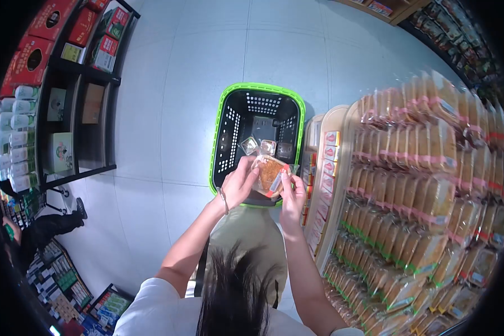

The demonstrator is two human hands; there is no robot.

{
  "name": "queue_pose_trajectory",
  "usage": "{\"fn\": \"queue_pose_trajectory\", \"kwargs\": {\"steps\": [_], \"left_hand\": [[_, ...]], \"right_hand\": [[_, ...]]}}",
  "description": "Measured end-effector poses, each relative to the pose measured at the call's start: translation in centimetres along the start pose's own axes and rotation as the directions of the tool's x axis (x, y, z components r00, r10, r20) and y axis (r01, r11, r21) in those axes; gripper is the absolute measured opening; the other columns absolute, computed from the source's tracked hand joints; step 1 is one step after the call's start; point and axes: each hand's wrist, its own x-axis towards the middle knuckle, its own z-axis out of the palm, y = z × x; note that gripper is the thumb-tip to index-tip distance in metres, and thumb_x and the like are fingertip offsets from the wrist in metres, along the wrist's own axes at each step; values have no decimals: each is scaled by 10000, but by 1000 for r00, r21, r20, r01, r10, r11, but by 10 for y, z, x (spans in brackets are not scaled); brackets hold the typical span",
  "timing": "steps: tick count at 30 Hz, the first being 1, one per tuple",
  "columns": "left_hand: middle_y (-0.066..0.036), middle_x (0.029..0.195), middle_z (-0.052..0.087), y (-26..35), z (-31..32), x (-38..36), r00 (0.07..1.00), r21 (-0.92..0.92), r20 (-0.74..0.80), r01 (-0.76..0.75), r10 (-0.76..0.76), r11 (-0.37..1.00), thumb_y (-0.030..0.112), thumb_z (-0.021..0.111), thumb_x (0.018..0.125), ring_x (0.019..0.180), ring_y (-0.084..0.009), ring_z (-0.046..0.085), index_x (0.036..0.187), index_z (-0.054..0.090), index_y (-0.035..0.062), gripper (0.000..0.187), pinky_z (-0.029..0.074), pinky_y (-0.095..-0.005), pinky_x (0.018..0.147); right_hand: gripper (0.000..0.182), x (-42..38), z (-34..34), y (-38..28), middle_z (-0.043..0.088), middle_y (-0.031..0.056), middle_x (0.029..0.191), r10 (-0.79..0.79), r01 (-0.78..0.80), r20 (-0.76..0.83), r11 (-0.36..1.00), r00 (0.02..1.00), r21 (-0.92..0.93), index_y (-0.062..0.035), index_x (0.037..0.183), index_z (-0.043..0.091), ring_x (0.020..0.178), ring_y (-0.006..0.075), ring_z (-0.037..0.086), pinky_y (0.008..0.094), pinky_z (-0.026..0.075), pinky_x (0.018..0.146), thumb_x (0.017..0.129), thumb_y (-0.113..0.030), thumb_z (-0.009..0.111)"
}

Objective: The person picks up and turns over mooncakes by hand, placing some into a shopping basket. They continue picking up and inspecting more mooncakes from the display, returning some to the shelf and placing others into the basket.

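Between both hands is a packaged bread (270, 169), browned on top, in clear wrap with a red band and a pale label. My left hand (241, 180) grips its left edge, fingers on the wrap. The lower right side of the pack, by the label, is pinched in my right hand (293, 193). Beneath them stands a black shopping basket (263, 86) with a bright green rim and perforated walls. Inside it lie a small clear-wrapped pack (249, 145) and another small pack (268, 147). A darker item beside these is hard to make out.
Rows of wrapped bread (414, 145) with pink and green bands fill the display close on my right. A dark shelf unit (89, 73) holding red boxes (32, 59) stands to the left. Another person's leg (56, 229) shows at lower left, on the pale tiled floor (151, 140).
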Motion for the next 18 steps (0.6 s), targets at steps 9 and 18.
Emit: {"fn": "queue_pose_trajectory", "kwargs": {"steps": [9, 18], "left_hand": [[-55, 964, 535, 201, 10, -114, 860, -427, 151, -388, 488, 817, 39, 547, 852, 889, -106, 530, 1140, 373, 21, 337, 445, -272, 791], [-61, 1164, 525, 338, 110, -212, 569, -602, 522, -281, 635, 747, 57, 504, 901, 1041, -91, 484, 1328, 358, -26, 459, 368, -241, 912]], "right_hand": [[379, -186, 8, -202, 518, 74, 1197, -248, 250, -27, 958, 968, 138, 32, 1290, 403, 1076, 114, 494, 254, 375, 922, 945, -121, 437], [499, -357, -59, -278, 468, 78, 1278, -633, 674, -352, 739, 690, -7, 18, 1387, 267, 1105, 108, 477, 249, 392, 899, 934, -138, 410]]}}
